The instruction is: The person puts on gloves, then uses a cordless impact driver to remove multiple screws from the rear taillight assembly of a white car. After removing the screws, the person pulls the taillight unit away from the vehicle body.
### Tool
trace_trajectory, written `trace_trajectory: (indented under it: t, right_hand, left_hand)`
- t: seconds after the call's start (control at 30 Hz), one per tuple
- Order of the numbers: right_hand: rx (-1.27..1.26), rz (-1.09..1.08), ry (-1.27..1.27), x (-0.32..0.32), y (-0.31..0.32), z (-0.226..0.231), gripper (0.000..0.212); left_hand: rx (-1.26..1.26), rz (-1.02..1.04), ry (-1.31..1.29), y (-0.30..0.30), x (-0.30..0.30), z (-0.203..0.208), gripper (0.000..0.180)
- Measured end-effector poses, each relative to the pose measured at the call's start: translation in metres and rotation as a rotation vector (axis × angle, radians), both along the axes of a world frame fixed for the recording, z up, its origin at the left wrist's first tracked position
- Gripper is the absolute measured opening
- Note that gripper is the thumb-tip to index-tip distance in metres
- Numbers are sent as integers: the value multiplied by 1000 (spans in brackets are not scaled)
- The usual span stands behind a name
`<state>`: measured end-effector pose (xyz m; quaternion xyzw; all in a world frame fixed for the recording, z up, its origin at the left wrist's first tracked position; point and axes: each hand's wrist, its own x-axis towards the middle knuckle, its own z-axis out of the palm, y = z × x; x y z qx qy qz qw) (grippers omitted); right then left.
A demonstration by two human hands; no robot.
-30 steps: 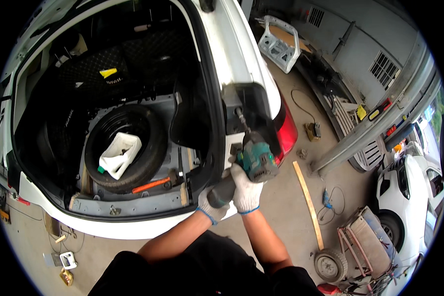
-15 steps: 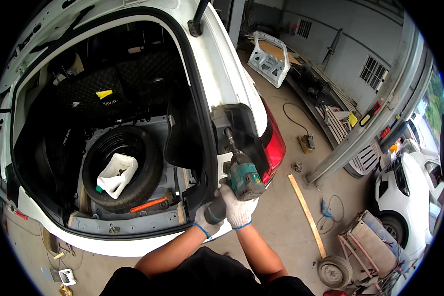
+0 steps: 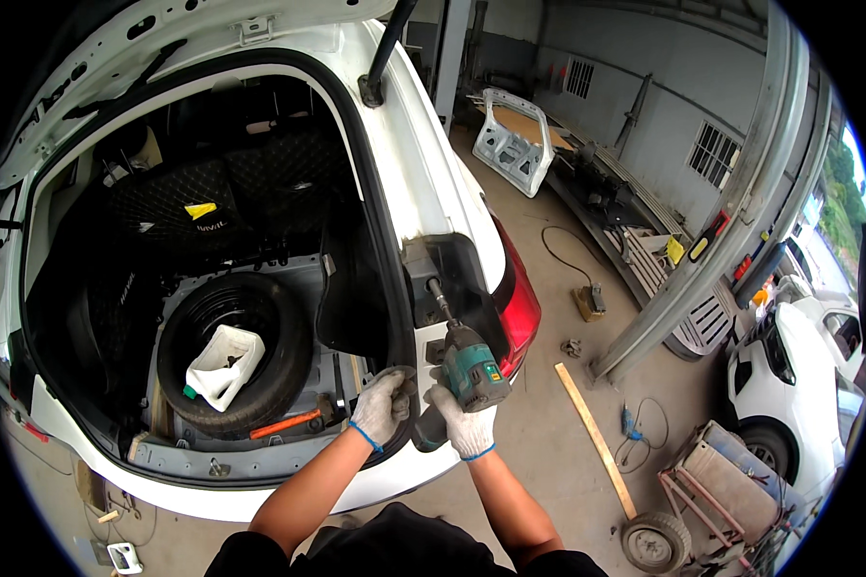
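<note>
My right hand [image 3: 462, 419], in a white knit glove with a blue cuff, grips a teal-and-black cordless impact wrench [image 3: 473, 370]. Its long socket extension [image 3: 440, 296] points away from me into the dark recess [image 3: 457, 267] beside the red tail light [image 3: 520, 306] of a white car. The wrench's battery base hangs below that hand. My left hand [image 3: 383, 408], gloved alike, is off the tool, its fingers curled at the black seal [image 3: 402, 327] edging the boot opening. What those fingers hold, if anything, is hard to see.
A spare tyre [image 3: 289, 361] lies in the boot with a white jug [image 3: 226, 365] on it and an orange-handled hammer [image 3: 287, 423] beside it. Right of the car are a wooden strip [image 3: 595, 438], a steel post [image 3: 688, 260] and a cart [image 3: 717, 490].
My left hand has let go of the wrench's base and moved up and left to the boot's edge. My right hand still holds the wrench at the recess. The view has shifted slightly.
</note>
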<state>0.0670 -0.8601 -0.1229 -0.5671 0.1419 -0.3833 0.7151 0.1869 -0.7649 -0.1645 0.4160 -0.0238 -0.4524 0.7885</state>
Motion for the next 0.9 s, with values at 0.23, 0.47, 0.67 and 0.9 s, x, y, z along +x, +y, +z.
trace_trajectory:
  t: [0.23,0.47,0.67,0.9]
  right_hand:
    - [15,16,33,-27,4,-13,38]
    - [-100,168,234,-74,18,-26,43]
    - [-205,271,314,-86,28,-60,46]
    - [31,48,164,-44,26,-41,40]
  left_hand:
    - [-113,-134,-84,-33,7,57,44]
    - [-287,-173,81,-38,0,63,47]
    - [-224,127,353,-21,10,17,34]
    - [-170,-53,143,-4,9,-8,27]
